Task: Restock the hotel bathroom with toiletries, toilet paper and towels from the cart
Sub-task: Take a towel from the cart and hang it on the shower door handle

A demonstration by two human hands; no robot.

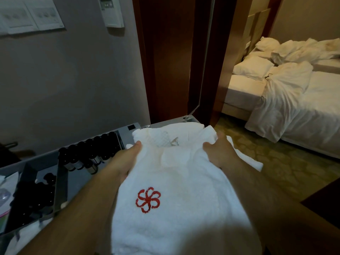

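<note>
A folded white towel point(184, 208) with a red flower emblem lies between my forearms, above the grey cart point(127, 128). My left hand point(125, 159) grips its left side, thumb on top. My right hand point(219, 153) grips the right side, fingers curled under the cloth. More white towels point(165, 133) lie beyond it on the cart top. Several dark toiletry bottles point(88, 153) stand in rows in a cart compartment to the left.
A grey wall with switch plates point(31, 15) and a thermostat point(112, 11) stands behind the cart. A dark wooden door frame point(165, 61) rises ahead. An unmade bed point(294, 92) with white linen fills the room to the right, over patterned carpet point(276, 172).
</note>
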